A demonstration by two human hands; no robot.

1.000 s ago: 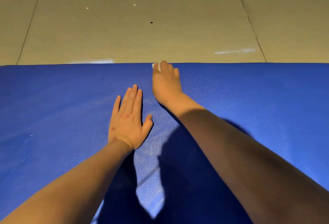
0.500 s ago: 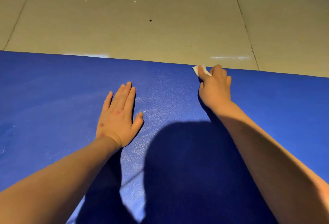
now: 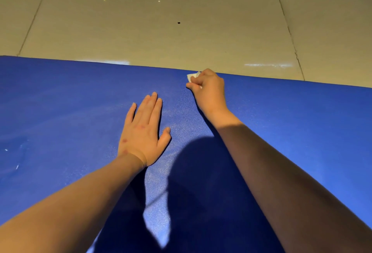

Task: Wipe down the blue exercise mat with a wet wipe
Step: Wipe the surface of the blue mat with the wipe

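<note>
From far away I watch the right hand (image 3: 209, 89) go back along the far edge of the blue exercise mat (image 3: 60, 102). Half a second ago it was further out along that edge. Now it is back about where it was a second ago. So I think it is rubbing back and forth along the far edge, and that strip is getting cleaned. The fingers of this hand are curled tight round the wet wipe (image 3: 192, 76). Only a small white corner of it pokes out, right at the far edge. The left hand (image 3: 144, 132) has stayed put, a bit back from the far edge. It lies flat on the mat with its fingers straight and close together and its thumb out. It holds nothing, and I think it just keeps the mat still. A lot of mat back from the far edge may still need wiping, but I cannot tell which parts are done. The mat looks bumpy and shines a little just back from the far edge. A few tiny white bits (image 3: 17, 166) sit well back from the far edge. A big dark shadow (image 3: 201, 182) lies there too. Past the far edge is a pale shiny tile floor (image 3: 141, 37) with thin lines, bright spots of light and one small dark dot (image 3: 178, 22).
</note>
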